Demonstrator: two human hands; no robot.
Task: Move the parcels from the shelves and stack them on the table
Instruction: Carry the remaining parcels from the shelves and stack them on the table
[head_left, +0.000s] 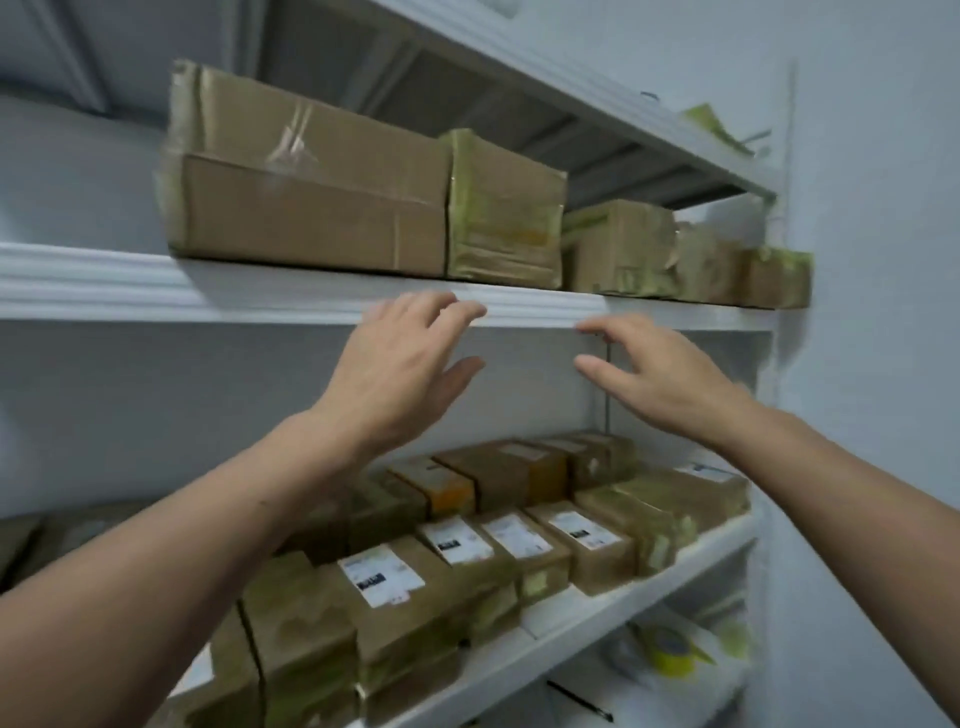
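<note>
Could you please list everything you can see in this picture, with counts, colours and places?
Shelves: three boards visible, white, against the wall.
Large box: one, brown, middle board, far left.
Taped parcels: four, brown with greenish tape, in a row right of the large box.
Small parcels: many, count unclear, brown, several white-labelled, lower board.
Yellow item: one, blurred, below the lower board.
Left hand: open, empty, before the middle board's edge.
Right hand: open, empty, beside it.

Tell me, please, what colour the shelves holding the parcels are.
The shelves are white, clearest in the head view.
</note>
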